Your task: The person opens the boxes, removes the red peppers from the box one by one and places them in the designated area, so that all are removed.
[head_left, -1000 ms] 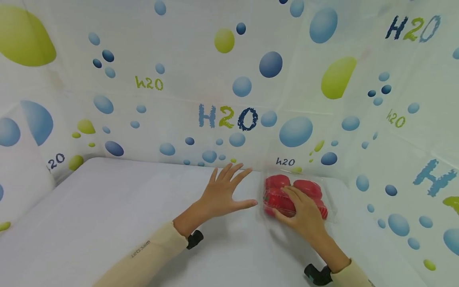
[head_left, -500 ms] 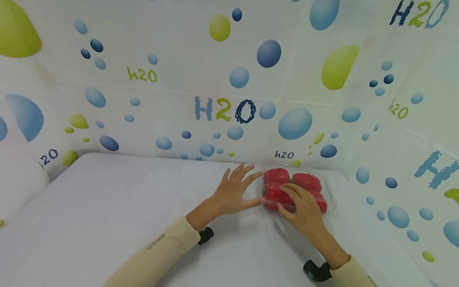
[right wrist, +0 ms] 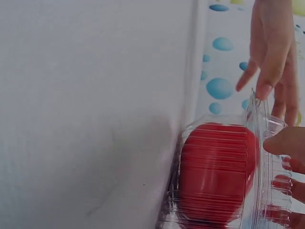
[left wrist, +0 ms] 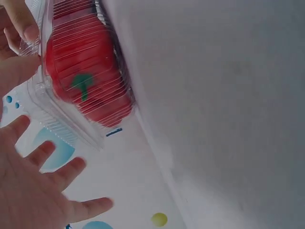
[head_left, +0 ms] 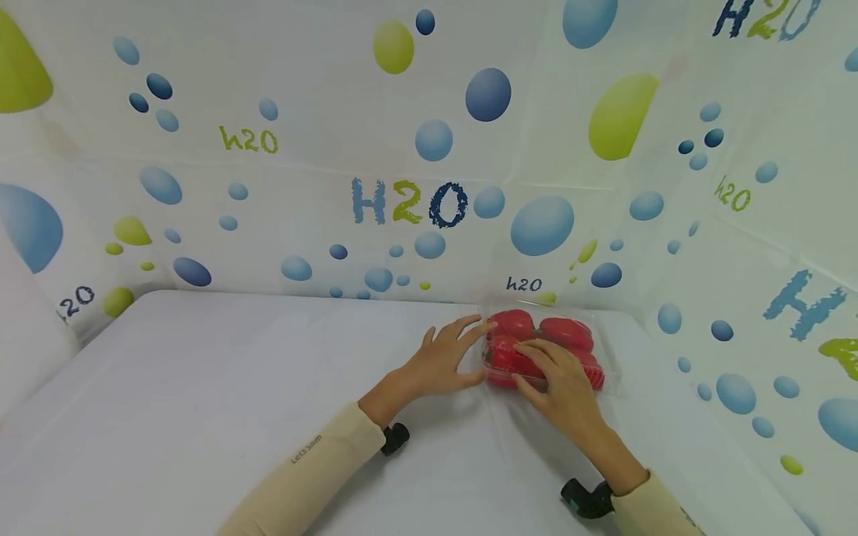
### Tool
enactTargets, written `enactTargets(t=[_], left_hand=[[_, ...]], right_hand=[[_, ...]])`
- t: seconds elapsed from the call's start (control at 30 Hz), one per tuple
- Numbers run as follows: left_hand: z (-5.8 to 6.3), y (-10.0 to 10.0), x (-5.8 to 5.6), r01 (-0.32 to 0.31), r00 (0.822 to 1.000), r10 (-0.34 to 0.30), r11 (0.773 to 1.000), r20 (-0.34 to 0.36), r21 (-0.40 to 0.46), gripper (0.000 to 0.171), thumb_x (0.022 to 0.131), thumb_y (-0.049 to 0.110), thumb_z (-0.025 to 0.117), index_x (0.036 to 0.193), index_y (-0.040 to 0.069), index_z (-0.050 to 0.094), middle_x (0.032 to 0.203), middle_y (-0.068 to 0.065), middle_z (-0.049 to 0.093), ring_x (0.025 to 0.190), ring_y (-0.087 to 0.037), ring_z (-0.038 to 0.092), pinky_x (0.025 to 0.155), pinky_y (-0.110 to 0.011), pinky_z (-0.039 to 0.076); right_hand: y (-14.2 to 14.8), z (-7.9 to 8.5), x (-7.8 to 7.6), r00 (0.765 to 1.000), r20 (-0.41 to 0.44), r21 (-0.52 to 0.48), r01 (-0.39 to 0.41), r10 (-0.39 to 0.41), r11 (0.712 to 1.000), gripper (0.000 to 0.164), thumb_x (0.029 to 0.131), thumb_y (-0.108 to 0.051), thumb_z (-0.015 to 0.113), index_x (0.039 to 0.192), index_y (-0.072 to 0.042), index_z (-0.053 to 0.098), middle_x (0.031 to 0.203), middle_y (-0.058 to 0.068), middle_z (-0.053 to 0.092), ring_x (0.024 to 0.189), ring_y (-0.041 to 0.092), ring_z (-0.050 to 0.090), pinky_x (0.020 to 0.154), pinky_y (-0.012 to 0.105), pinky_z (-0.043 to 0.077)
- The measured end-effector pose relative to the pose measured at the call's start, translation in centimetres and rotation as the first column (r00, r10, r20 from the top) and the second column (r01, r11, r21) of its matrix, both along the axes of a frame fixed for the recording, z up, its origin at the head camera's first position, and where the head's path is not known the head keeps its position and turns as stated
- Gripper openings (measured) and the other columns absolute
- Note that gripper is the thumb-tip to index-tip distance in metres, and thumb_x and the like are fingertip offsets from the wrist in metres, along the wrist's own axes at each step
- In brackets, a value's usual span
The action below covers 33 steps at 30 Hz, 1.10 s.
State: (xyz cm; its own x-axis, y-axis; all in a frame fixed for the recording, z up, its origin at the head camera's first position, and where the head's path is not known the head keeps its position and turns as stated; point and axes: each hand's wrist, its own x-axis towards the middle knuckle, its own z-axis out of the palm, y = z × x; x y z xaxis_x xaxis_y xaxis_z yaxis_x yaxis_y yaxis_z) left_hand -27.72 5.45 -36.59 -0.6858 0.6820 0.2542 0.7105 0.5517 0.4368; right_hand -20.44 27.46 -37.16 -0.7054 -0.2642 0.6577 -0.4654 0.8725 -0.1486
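A clear ribbed plastic clamshell box (head_left: 611,372) lies at the back right of the table and holds several red peppers (head_left: 566,333). One pepper (left wrist: 78,59) carries a green stem mark. My left hand (head_left: 432,366) is at the box's left side, fingers spread, with thumb and fingertips right at the rim. Over the front of the lid lies my right hand (head_left: 566,387), its fingers loosely bent on the plastic. In the right wrist view, the right thumb (right wrist: 286,143) reaches the flange along the box's edge.
White cloth covers the table (head_left: 268,387). Behind and to the right hangs a white sheet (head_left: 375,141) printed with blue and green dots and H2O lettering. Each wrist wears a small black camera, such as the left one (head_left: 395,439).
My left hand has moved right, from apart from the box to its left rim. My right hand stays on the lid. The head view has shifted slightly.
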Motion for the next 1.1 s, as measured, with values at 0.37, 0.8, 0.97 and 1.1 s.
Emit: enactTargets(t=[0.37, 0.8, 0.97, 1.1], left_hand=[[-0.3, 0.6, -0.1, 0.042, 0.997, -0.042, 0.999, 0.067, 0.013, 0.068, 0.094, 0.034, 0.063, 0.153, 0.026, 0.028, 0.151, -0.006, 0.037, 0.139, -0.023, 0.035, 0.111, -0.064, 0.023], [-0.4, -0.2, -0.3, 0.049, 0.991, -0.056, 0.997, 0.119, 0.061, 0.07, 0.094, 0.035, 0.063, 0.154, 0.028, 0.027, 0.15, -0.008, 0.039, 0.137, -0.025, 0.04, 0.108, -0.051, 0.038], [-0.7, -0.1, -0.3, 0.058, 0.987, -0.069, 0.995, 0.143, 0.083, 0.07, 0.095, 0.035, 0.063, 0.154, 0.031, 0.026, 0.151, -0.007, 0.038, 0.137, -0.026, 0.04, 0.103, -0.045, 0.046], [-0.6, 0.0, -0.3, 0.061, 0.986, -0.074, 0.994, 0.148, 0.09, 0.071, 0.094, 0.035, 0.063, 0.154, 0.029, 0.026, 0.151, -0.008, 0.037, 0.137, -0.028, 0.039, 0.106, -0.051, 0.041]], right_hand=[[0.4, 0.0, 0.3, 1.0, -0.018, 0.012, 0.01, -0.01, 1.0, 0.056, 0.066, -0.011, 0.09, 0.117, -0.005, 0.068, 0.115, 0.015, 0.065, 0.111, 0.036, 0.06, 0.092, 0.061, 0.047], [0.7, -0.4, -0.3, 0.998, -0.051, 0.005, -0.039, 0.039, 0.999, 0.056, 0.067, -0.009, 0.088, 0.119, -0.007, 0.067, 0.116, 0.015, 0.064, 0.111, 0.035, 0.06, 0.093, 0.06, 0.048], [1.0, -0.4, 0.3, 0.999, -0.045, -0.012, -0.005, 0.004, 1.0, 0.056, 0.067, -0.006, 0.087, 0.12, -0.008, 0.067, 0.117, 0.015, 0.064, 0.111, 0.035, 0.059, 0.092, 0.06, 0.047], [1.5, -0.6, 0.6, 0.998, -0.06, -0.015, 0.029, -0.03, 0.999, 0.057, 0.068, -0.005, 0.085, 0.121, -0.007, 0.064, 0.119, 0.015, 0.064, 0.111, 0.036, 0.057, 0.093, 0.061, 0.046]])
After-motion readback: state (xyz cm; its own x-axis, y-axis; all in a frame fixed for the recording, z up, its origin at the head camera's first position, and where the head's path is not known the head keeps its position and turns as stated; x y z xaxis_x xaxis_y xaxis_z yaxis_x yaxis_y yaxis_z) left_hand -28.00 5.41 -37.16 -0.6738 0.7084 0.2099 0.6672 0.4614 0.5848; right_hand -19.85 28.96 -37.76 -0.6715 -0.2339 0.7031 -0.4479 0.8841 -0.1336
